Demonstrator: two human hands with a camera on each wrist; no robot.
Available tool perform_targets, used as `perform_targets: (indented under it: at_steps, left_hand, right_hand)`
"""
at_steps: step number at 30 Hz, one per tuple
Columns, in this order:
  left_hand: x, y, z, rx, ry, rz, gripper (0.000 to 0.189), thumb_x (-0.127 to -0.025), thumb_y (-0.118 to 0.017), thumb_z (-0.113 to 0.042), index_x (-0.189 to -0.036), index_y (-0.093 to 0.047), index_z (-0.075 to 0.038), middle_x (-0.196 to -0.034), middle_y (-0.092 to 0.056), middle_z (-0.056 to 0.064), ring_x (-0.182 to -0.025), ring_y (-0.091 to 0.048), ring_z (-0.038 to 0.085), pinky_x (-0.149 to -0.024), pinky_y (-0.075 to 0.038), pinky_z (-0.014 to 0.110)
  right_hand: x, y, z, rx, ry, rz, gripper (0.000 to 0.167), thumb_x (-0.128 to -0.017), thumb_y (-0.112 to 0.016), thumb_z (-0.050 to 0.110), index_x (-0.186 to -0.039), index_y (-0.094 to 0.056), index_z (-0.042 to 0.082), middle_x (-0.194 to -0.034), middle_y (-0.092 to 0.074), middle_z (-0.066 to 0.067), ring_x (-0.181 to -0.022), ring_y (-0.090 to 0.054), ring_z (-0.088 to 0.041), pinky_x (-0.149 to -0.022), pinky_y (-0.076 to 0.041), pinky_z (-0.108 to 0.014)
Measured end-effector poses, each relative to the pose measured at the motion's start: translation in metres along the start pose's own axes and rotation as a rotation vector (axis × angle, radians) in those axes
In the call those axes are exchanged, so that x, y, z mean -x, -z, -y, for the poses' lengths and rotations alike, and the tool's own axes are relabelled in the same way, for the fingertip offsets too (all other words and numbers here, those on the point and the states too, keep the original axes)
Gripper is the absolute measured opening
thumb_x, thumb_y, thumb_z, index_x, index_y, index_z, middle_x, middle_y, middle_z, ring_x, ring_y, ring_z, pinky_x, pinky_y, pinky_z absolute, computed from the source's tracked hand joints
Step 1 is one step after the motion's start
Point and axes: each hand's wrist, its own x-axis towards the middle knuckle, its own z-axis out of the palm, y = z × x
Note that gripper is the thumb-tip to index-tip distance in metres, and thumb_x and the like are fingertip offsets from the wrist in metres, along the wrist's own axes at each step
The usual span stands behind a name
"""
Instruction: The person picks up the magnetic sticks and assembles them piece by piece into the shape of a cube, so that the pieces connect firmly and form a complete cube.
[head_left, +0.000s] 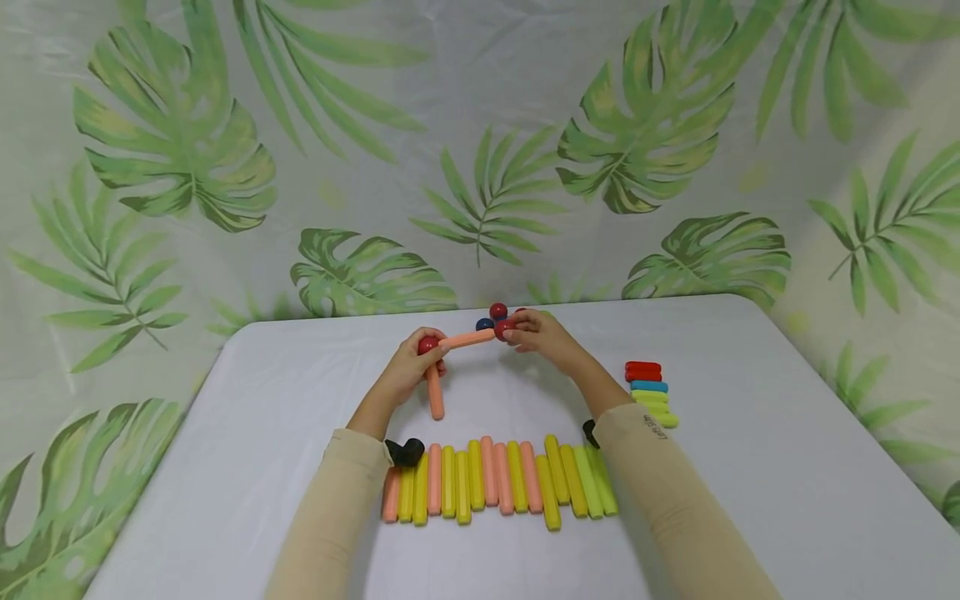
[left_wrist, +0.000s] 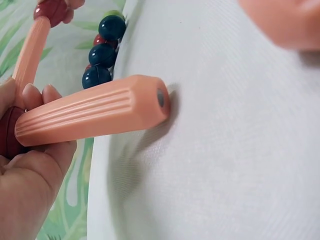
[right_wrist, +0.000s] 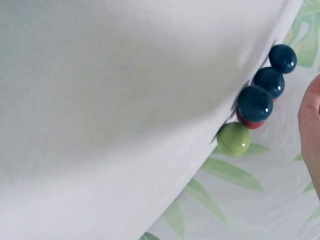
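Note:
In the head view my left hand [head_left: 405, 367] grips a red ball [head_left: 428, 343] with two pink rods joined to it. One pink rod [head_left: 436, 396] points toward me; its free end shows a grey metal disc [left_wrist: 160, 97] in the left wrist view. The other pink rod [head_left: 468, 338] runs across to a second red ball [head_left: 503, 331], pinched by the fingers of my right hand [head_left: 551, 337]. Both hands are raised above the table's far part. Only an edge of the right hand appears in the right wrist view.
Blue balls [right_wrist: 255, 103], a green ball [right_wrist: 234, 139] and red ones cluster at the white table's [head_left: 262, 467] far edge. Yellow, pink and lime rods [head_left: 462, 487] lie in a row nearer me. Short red [head_left: 643, 367], blue and lime rods are stacked at right.

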Motion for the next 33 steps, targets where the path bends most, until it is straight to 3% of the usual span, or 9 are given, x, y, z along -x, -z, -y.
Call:
perform_targets:
  at_steps: [6,11,16,20,22,25,27,30,33]
  left_hand:
    - [-0.007,0.002,0.010,-0.023,-0.007,-0.015,0.028,-0.090,-0.055,-0.013,-0.114,-0.046,-0.003,-0.108,-0.046,0.029,-0.067,-0.056,0.018,-0.062,-0.049,0.025]
    - [-0.007,0.006,0.006,-0.068,0.002,-0.030,0.022,-0.086,-0.061,-0.009,-0.106,-0.055,-0.002,-0.096,-0.055,0.013,-0.080,-0.057,0.027,-0.062,-0.049,0.026]
    - [0.001,0.003,-0.010,-0.207,-0.012,0.053,0.028,-0.082,-0.065,-0.010,-0.107,-0.058,0.001,-0.087,-0.058,0.006,-0.076,-0.052,0.031,-0.059,-0.045,0.025]
    - [-0.004,0.001,-0.003,-0.311,-0.054,0.082,0.036,-0.082,-0.067,-0.016,-0.113,-0.058,0.000,-0.087,-0.059,0.005,-0.076,-0.049,0.034,-0.057,-0.042,0.024]
    - [-0.010,0.002,0.005,-0.329,-0.065,0.070,0.036,-0.082,-0.067,-0.018,-0.113,-0.059,-0.001,-0.084,-0.059,0.004,-0.071,-0.049,0.026,-0.057,-0.042,0.024]
    - [-0.010,0.004,0.007,-0.329,-0.082,0.066,0.034,-0.083,-0.065,-0.017,-0.113,-0.059,-0.001,-0.084,-0.058,0.004,-0.065,-0.048,0.017,-0.055,-0.042,0.024]
    - [-0.010,0.005,0.008,-0.327,-0.086,0.055,0.032,-0.084,-0.065,-0.017,-0.113,-0.059,-0.003,-0.084,-0.057,0.004,-0.062,-0.048,0.014,-0.053,-0.042,0.024]
    - [-0.009,0.008,0.009,-0.319,-0.087,0.034,0.031,-0.085,-0.064,-0.017,-0.113,-0.059,-0.005,-0.084,-0.056,0.005,-0.061,-0.048,0.014,-0.053,-0.042,0.024]
    - [-0.010,0.009,0.011,-0.300,-0.085,0.014,0.031,-0.084,-0.064,-0.016,-0.113,-0.059,-0.006,-0.084,-0.056,0.005,-0.061,-0.047,0.014,-0.052,-0.042,0.024]
  right_hand:
    - [0.002,-0.003,0.003,-0.053,0.017,-0.025,0.036,-0.087,-0.059,0.012,-0.117,-0.047,-0.004,-0.107,-0.057,-0.020,-0.096,-0.056,-0.034,-0.080,-0.048,-0.032]
    - [0.004,-0.004,0.005,-0.074,0.037,-0.021,0.036,-0.087,-0.060,0.012,-0.118,-0.048,-0.003,-0.108,-0.057,-0.019,-0.094,-0.058,-0.028,-0.081,-0.047,-0.032]
    - [0.005,-0.005,0.008,-0.074,0.041,0.005,0.036,-0.086,-0.061,0.011,-0.118,-0.050,-0.003,-0.109,-0.057,-0.018,-0.093,-0.059,-0.025,-0.081,-0.047,-0.033]
    - [0.005,-0.006,0.008,-0.067,0.041,0.015,0.039,-0.087,-0.060,0.012,-0.121,-0.049,-0.003,-0.112,-0.056,-0.020,-0.094,-0.058,-0.025,-0.081,-0.047,-0.033]
    - [0.008,-0.005,0.009,-0.057,0.039,0.026,0.044,-0.088,-0.058,0.012,-0.126,-0.043,-0.004,-0.118,-0.052,-0.022,-0.101,-0.056,-0.029,-0.084,-0.045,-0.035]
    - [0.017,0.002,0.008,0.029,0.042,0.032,0.050,-0.090,-0.056,0.016,-0.131,-0.037,-0.004,-0.125,-0.045,-0.023,-0.107,-0.050,-0.035,-0.087,-0.043,-0.037]
    - [0.031,0.009,0.009,0.148,0.045,0.037,0.050,-0.090,-0.056,0.020,-0.131,-0.038,-0.002,-0.125,-0.044,-0.022,-0.107,-0.049,-0.035,-0.087,-0.043,-0.039]
    - [0.060,0.017,0.012,0.357,0.041,0.057,0.045,-0.089,-0.057,0.024,-0.126,-0.045,0.002,-0.120,-0.049,-0.020,-0.103,-0.051,-0.031,-0.085,-0.044,-0.040]
    - [0.098,0.022,0.012,0.498,0.020,0.091,0.042,-0.088,-0.060,0.025,-0.122,-0.048,0.005,-0.115,-0.052,-0.016,-0.099,-0.053,-0.026,-0.083,-0.046,-0.038]
